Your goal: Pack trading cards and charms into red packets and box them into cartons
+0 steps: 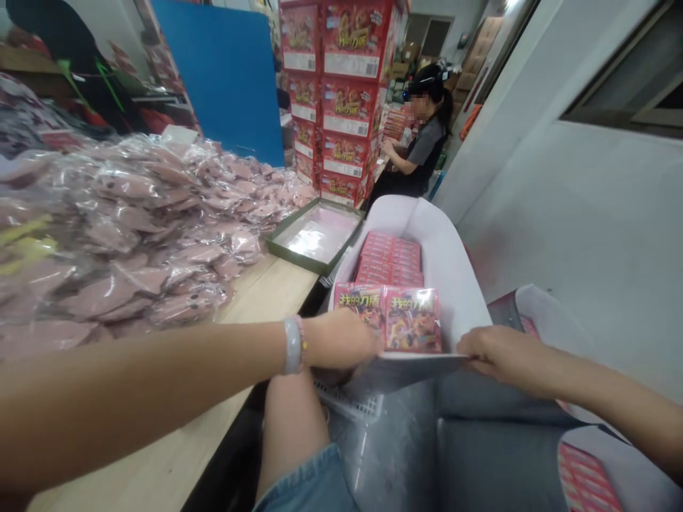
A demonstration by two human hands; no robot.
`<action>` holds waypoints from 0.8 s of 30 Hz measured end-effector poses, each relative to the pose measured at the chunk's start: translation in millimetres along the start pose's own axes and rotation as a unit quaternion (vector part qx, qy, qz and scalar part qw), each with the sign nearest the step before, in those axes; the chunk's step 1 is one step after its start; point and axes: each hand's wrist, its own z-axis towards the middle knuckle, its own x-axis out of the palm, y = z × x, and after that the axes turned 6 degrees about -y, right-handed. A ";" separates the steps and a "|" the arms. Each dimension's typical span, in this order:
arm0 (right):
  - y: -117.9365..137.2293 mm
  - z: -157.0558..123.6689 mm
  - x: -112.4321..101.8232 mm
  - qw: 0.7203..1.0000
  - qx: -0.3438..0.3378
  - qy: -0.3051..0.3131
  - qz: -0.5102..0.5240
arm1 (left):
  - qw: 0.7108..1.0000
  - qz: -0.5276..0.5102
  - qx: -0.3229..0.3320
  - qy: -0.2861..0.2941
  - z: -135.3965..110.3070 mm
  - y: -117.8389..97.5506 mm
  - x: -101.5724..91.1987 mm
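Observation:
A large plastic bag [448,249], white inside and grey outside, stands wide with its mouth toward me. Rows of small red boxes [380,259] fill it, and two printed pink-red boxes [413,320] lie at its near end. My left hand [346,338] is closed at the near left of the bag's rim, in front of the left printed box; its fingertips are partly hidden. At the near right corner, my right hand [488,348] pinches the bag's edge between thumb and fingers.
Left of the bag, a wooden table [267,291] bears a heap of pink plastic-wrapped items [160,235] and a shallow green-rimmed tray [320,231]. Stacked red cartons [349,107] rise behind. A seated co-worker [421,142] is beyond. More bags of red boxes [587,476] stand at right.

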 end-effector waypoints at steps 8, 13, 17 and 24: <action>44.9 106.6 7.4 0.979 -0.039 -0.154 -0.129 | 0.992 -0.011 0.093 -0.088 -12.6 -19.8 22.3; 76.5 100.5 75.3 0.963 0.061 -0.168 -0.200 | 0.990 -0.034 0.101 -0.092 -13.5 -37.7 33.7; 79.1 89.2 90.7 0.966 0.079 -0.165 -0.184 | 0.983 -0.070 0.142 -0.094 -5.3 -49.7 50.0; 71.5 117.5 57.5 0.984 0.108 -0.112 -0.091 | 0.997 -0.068 -0.043 -0.024 33.2 -65.4 59.5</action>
